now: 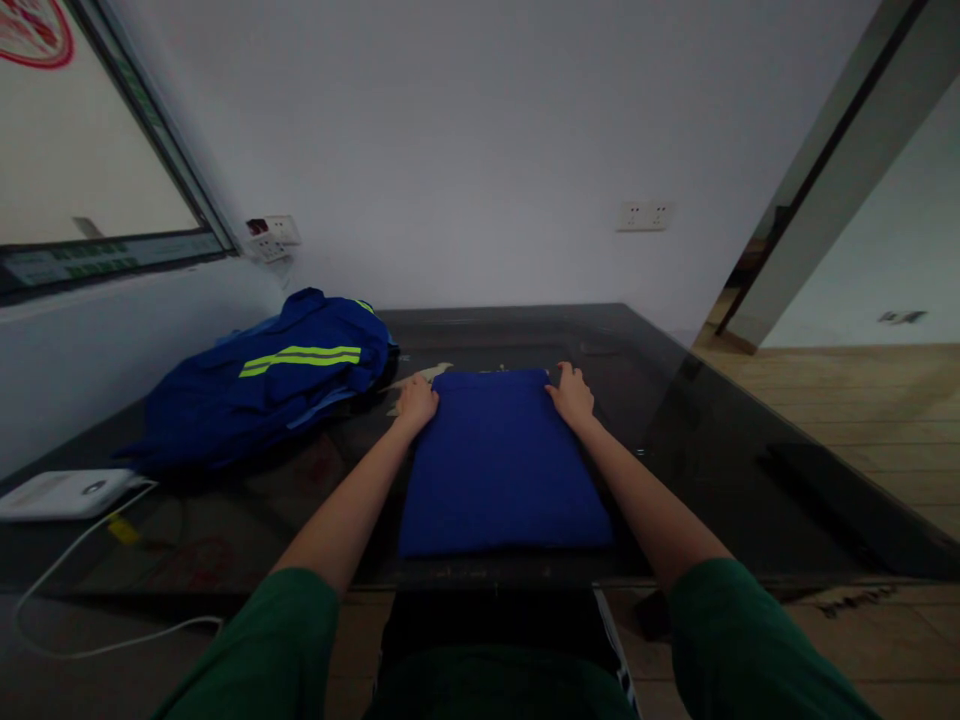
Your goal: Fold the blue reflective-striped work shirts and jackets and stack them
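A folded blue cloth item (506,465), probably a garment, lies flat as a neat rectangle near the table's front edge. My left hand (417,402) rests at its far left corner, with the fingers partly spread along the side edge. At the far right corner is my right hand (572,398), thumb against the cloth and the other fingers apart from it. Neither hand visibly lifts the cloth. To the left of my left hand lies a crumpled blue work garment (277,375) with yellow-green stripes.
The dark glossy table (660,450) meets a white wall at the back. A white device (64,495) with a white cable (56,575) sits at the left edge. A flat black object (855,500) lies at the right. Wall sockets (645,216) are behind.
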